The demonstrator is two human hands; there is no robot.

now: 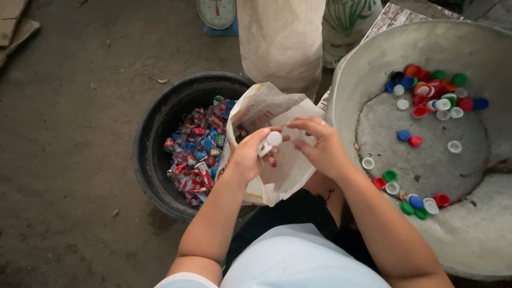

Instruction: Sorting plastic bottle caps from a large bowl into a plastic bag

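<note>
White bottle cap point(273, 139) is pinched in the left hand point(249, 158) grip over the open paper bag point(277, 112), right hand point(320, 146) fingers curled loosely just right, touching nothing clearly.

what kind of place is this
Probably an informal recycling or scrap-sorting spot on a bare dirt floor. A large metal basin holds loose bottle caps, a black tub holds crumpled labels, and a weighing scale stands behind.

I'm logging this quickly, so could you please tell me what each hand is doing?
Left hand: closed on a round white plastic bottle cap.
Right hand: fingertips pinched near the cap; holding anything cannot be told.
</note>
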